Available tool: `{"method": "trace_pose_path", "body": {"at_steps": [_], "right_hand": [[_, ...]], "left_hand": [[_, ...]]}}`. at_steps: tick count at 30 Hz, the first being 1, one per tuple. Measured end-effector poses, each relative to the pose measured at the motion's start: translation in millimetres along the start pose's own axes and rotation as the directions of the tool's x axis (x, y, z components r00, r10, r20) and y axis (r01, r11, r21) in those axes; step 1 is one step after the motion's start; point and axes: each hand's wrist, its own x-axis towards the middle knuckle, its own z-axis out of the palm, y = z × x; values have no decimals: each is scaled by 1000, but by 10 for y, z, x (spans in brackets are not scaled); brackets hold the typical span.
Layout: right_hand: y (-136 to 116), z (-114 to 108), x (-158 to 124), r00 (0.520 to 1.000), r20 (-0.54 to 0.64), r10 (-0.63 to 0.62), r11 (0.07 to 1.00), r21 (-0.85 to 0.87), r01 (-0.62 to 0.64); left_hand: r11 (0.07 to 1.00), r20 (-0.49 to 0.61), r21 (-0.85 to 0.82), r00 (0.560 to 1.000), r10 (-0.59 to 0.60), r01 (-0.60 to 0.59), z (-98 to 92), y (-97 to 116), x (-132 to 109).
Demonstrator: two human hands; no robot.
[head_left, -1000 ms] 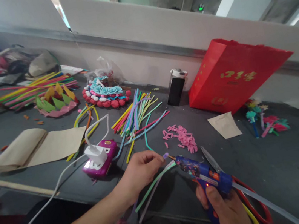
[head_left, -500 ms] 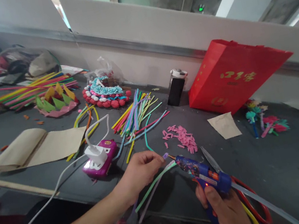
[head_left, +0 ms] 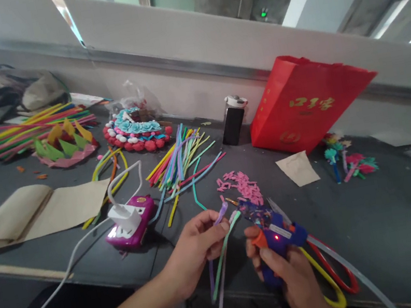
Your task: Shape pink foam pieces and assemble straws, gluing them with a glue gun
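Observation:
Pinched in my left hand [head_left: 200, 239] is a purple pipe cleaner [head_left: 221, 213], its tip pointing up. A green pipe cleaner [head_left: 225, 250] and a mauve one hang beside those fingers, over the table's front edge; whether they are gripped too is unclear. My right hand [head_left: 288, 271] is wrapped round a blue hot glue gun [head_left: 272, 237] with an orange trigger and a lit red light. Its nozzle sits just right of the purple tip. Scissors [head_left: 331, 280] with red and yellow handles lie partly hidden behind the gun. Beyond the nozzle are short pink pieces [head_left: 240, 185].
Bundled pipe cleaners [head_left: 180, 158] lie mid-table. At left, a purple power socket [head_left: 134, 223] trails a white cable near a brown paper roll [head_left: 41, 210]. A bottle [head_left: 234, 120] and red paper bag [head_left: 307, 102] stand at the back. Handmade flowers [head_left: 354, 163] lie at right.
My left hand has turned, so the purple pipe cleaner now points upward. The glue gun's nozzle has come slightly away from it. Another person's hand at far left has left the view.

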Motion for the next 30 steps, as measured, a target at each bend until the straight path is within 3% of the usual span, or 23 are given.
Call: {"method": "trace_pose_path", "body": {"at_steps": [2, 6, 11, 16, 24, 30], "right_hand": [[12, 84, -12, 999, 5, 31, 999, -5, -31], [14, 235, 8, 987, -161, 12, 993, -111, -30], [-44, 394, 41, 990, -141, -25, 991, -137, 5], [-36, 513, 66, 977, -210, -44, 986, -168, 8], [-21, 577, 128, 976, -178, -126, 976, -198, 90], [-17, 553, 39, 986, -89, -141, 962, -248, 116]], "left_hand": [[999, 18, -31, 1000, -5, 6, 27, -60, -21], [992, 26, -128, 1000, -7, 10, 87, -133, -55], [976, 27, -216, 999, 24, -18, 131, -140, -93], [977, 34, -212, 999, -16, 23, 154, -116, -168], [980, 38, -197, 999, 11, -3, 168, -176, -200], [981, -23, -192, 999, -41, 36, 174, -194, -195]]}}
